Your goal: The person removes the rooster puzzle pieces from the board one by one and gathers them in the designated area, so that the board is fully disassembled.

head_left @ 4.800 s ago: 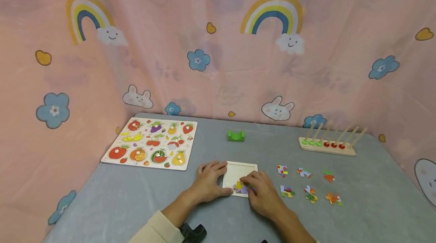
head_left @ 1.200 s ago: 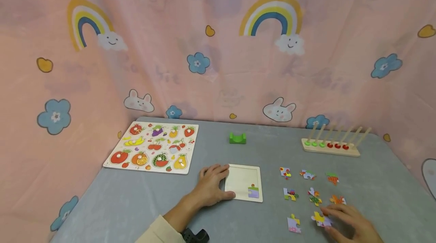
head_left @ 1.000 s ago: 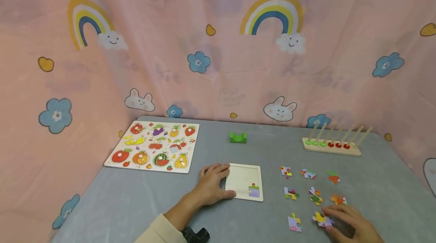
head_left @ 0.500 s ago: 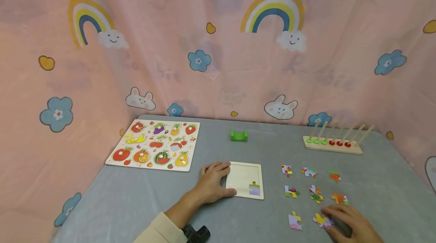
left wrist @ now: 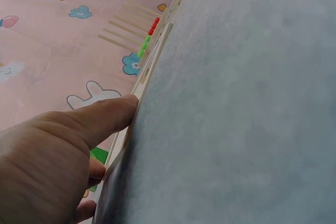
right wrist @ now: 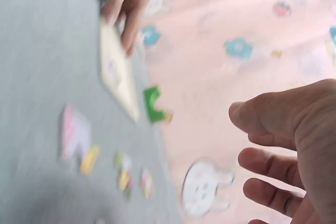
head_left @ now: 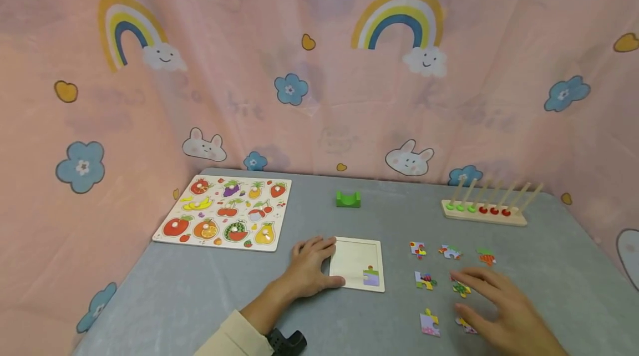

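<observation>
My left hand (head_left: pixel 312 270) holds the left side of a square wooden puzzle tray (head_left: pixel 349 259), thumb near its lower corner and fingers at the upper one. A single purple-and-green jigsaw piece (head_left: pixel 371 277) lies in the tray's lower right corner. To the right, my right hand (head_left: pixel 499 303) hovers over loose jigsaw pieces, thumb and fingers spread apart with nothing between them. Its fingertips overlap a green-and-yellow piece (head_left: pixel 461 289), and the thumb partly covers a yellow-and-purple piece (head_left: pixel 466 325). In the right wrist view, the right hand's fingers (right wrist: pixel 268 163) are relaxed.
More jigsaw pieces lie in rows, among them a purple-yellow piece (head_left: pixel 430 323) and an orange-green one (head_left: pixel 486 257). Farther back are a fruit knob puzzle board (head_left: pixel 224 212), a green notched block (head_left: pixel 348 199) and a pegged counting rack (head_left: pixel 484 214).
Since the earliest frame, the purple-yellow and yellow-and-purple pieces have left the tray for the table. Lately my right hand has let go of the yellow-and-purple piece and moved up and left.
</observation>
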### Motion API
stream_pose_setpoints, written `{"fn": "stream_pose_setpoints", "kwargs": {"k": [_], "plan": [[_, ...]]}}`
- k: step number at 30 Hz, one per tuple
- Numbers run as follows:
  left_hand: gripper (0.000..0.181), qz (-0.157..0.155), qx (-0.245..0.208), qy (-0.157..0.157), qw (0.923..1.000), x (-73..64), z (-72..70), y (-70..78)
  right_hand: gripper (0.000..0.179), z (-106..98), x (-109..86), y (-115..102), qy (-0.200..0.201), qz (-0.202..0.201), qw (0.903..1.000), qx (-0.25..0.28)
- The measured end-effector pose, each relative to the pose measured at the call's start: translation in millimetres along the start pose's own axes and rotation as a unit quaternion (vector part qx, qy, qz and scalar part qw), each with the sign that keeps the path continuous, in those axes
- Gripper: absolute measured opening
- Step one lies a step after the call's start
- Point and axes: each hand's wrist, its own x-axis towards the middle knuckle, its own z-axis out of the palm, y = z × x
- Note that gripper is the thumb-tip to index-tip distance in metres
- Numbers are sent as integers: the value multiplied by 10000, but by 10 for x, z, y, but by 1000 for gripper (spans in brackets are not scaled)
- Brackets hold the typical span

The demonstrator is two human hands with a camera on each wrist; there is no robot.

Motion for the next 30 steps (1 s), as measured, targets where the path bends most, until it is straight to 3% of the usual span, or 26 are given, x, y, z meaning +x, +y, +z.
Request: {"fn": "stream_pose_setpoints", "kwargs": {"k": [3,14,30], "plan": [[74,-5,-4,7,10000,-6,-4,2,65,21,148,-129,32,-177,9998,34],[74,7,-20,20,10000,-20,-18,-13,57,297,529,-446,302,90,9993,205],[74,51,26,56,10000,-3,4,0,45,886,749,-492,9,926,9934,672]]}}
